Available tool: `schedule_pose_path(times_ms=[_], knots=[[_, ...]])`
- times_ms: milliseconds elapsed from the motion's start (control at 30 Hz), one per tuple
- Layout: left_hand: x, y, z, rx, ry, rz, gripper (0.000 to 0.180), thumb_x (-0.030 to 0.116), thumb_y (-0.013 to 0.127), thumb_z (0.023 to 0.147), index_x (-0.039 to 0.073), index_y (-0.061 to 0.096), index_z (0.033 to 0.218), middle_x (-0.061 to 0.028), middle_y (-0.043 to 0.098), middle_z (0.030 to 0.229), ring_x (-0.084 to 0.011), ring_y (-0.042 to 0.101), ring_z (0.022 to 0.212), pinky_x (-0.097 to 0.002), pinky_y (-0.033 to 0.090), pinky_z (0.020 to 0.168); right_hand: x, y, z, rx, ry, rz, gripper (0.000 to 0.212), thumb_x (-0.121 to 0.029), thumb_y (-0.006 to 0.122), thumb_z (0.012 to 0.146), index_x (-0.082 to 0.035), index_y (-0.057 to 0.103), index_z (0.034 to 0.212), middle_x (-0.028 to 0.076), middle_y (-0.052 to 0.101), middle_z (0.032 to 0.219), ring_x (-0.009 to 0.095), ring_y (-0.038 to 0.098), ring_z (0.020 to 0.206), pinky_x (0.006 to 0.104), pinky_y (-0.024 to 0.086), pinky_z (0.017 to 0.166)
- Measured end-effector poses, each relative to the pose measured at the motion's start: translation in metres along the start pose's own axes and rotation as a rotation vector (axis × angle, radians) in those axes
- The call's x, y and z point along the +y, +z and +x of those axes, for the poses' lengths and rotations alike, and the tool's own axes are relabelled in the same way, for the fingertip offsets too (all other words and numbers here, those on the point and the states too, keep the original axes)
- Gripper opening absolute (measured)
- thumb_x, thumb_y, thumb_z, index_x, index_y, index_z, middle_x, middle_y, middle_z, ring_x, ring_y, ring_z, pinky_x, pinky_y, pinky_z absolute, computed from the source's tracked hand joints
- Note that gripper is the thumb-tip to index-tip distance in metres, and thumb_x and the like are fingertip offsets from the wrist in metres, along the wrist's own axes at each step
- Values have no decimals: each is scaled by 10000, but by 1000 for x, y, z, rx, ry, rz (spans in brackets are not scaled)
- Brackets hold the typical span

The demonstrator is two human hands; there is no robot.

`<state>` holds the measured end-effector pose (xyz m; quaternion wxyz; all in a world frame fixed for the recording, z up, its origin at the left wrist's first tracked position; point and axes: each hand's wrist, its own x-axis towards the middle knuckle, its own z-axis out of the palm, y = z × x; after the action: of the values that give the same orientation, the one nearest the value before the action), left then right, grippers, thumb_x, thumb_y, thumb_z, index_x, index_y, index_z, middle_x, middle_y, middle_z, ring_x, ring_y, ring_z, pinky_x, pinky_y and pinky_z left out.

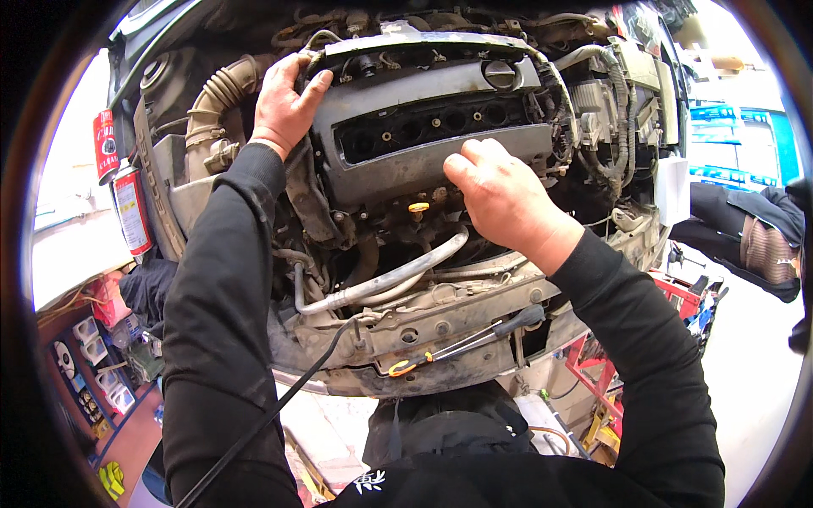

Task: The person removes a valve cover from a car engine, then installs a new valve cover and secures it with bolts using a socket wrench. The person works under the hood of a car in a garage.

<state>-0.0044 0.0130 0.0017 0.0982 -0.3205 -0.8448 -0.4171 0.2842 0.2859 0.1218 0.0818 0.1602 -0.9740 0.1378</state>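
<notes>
In the middle of an open engine bay lies a grey engine valve cover with a long dark recess and a round oil filler cap. My left hand is at the cover's far left corner, its thumb apart and its fingers curled down beside a dark hose. What those fingers grip is hidden. My right hand is closed over the cover's near edge, right of centre. Its fingertips are turned away, so I cannot see what it holds. A yellow dipstick handle stands between the hands, nearer me.
Across the front crossmember lie an orange-and-black screwdriver and a black-handled tool. A grey coolant pipe and a ribbed intake hose flank the engine. Two spray cans stand at left. A black cable crosses my left forearm.
</notes>
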Motion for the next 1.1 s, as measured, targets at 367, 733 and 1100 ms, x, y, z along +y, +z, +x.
schedule_pose_path(times_ms=[367,733,1100], knots=[[-5,-1,-1,-13,36,11,556,431,808,1040,9,731,1394,-212,731,1423,-393,665,1375,-465,479,1232,6,-5,-5,14,-2,119,138,-61,673,926,-80,651,1060,132,641,1007,355,673,984,471,589,854],[-28,9,-3,-66,-71,-412,538,336,835,1085,-21,666,1450,-135,717,1404,-256,672,1312,-384,489,1199,9,-3,-9,15,50,2,78,-204,698,1000,-136,713,1034,90,756,913,317,779,906,480,626,790],[-30,7,-2,-70,-105,-299,500,284,838,1076,-18,680,1442,-148,741,1400,-256,691,1308,-384,505,1188,9,-1,-12,-121,139,34,110,-144,683,987,-121,711,1091,101,762,1034,328,763,995,470,620,834]])
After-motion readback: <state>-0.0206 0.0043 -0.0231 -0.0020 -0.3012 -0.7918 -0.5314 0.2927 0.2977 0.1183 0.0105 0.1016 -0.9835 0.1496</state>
